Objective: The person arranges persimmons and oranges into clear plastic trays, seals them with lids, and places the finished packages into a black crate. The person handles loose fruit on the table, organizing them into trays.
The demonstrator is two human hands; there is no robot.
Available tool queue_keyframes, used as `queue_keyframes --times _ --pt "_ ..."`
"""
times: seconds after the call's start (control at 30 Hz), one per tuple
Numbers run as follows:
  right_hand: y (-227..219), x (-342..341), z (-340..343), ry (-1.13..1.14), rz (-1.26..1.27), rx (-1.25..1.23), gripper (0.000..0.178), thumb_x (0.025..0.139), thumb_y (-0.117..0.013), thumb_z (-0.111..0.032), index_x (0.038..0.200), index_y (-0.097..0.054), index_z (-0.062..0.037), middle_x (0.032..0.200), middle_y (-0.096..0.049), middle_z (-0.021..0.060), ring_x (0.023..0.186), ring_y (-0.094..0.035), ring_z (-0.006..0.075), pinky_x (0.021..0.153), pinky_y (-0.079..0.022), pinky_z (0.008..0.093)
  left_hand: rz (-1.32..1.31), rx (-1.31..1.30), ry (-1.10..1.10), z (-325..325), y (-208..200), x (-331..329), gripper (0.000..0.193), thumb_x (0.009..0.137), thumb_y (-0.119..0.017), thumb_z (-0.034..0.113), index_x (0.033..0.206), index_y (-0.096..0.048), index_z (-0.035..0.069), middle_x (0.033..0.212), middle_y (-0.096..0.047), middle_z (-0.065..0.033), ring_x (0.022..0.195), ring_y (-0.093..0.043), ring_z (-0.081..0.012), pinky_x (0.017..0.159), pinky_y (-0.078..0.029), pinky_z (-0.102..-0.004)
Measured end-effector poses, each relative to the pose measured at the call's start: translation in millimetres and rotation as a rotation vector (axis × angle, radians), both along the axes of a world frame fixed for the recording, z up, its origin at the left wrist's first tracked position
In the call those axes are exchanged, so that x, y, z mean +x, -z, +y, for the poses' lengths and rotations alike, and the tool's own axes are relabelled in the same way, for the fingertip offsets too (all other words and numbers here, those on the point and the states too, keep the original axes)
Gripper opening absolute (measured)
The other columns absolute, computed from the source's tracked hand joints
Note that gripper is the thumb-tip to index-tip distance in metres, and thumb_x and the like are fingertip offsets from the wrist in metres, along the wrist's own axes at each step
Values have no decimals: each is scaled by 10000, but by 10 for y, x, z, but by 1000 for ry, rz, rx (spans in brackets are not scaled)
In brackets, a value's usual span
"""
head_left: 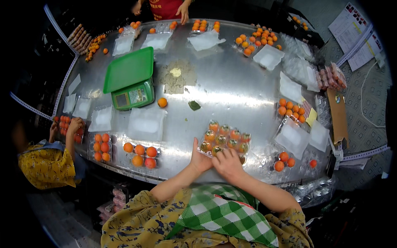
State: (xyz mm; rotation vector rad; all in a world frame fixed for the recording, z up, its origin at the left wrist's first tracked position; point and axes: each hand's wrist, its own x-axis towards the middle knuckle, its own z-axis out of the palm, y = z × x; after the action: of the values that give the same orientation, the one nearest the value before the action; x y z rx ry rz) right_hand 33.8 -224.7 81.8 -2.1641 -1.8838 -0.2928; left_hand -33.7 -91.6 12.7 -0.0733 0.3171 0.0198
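A clear plastic fruit pack point(223, 139) filled with rows of round orange fruits showing green patches is just in front of me, near the table's front edge. My left hand point(201, 160) grips its left side, thumb up along the wall and the other fingers mostly hidden beneath. Curled over its near edge, my right hand point(228, 165) has its fingertips pressed on the rim; whether a fruit is under them I cannot tell. To the left lies an open tray of orange fruits point(139, 155), and on the right another tray point(285, 161) holds a few.
A green scale point(132, 93), a loose orange fruit point(162, 102) and a leaf point(194, 105) are on the metal table point(235, 89). White liner trays point(147, 124) and more fruit line its edges. One co-worker's hand point(76, 125) is at the left, another person's hand point(183, 10) at the far side.
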Motion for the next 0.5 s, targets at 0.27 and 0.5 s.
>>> queue_keyframes --times 0.27,0.5 --pt "376 -126 -364 20 253 25 421 743 -593 -138 1155 -544 -67 1197 -518 132 1081 -501 304 928 -390 454 57 29 201 -34 443 -431 711 877 -379 579 1407 -375 105 1435 -390 -139 1311 -368 -363 1093 -248 -565" --pt "330 -17 -400 182 266 -93 560 694 -673 -157 1221 -518 -52 1201 -528 116 1033 -527 281 869 -411 385 238 190 195 -1 199 -562 748 897 -343 641 1421 -323 107 1439 -377 -153 1329 -359 -339 1075 -255 -586"
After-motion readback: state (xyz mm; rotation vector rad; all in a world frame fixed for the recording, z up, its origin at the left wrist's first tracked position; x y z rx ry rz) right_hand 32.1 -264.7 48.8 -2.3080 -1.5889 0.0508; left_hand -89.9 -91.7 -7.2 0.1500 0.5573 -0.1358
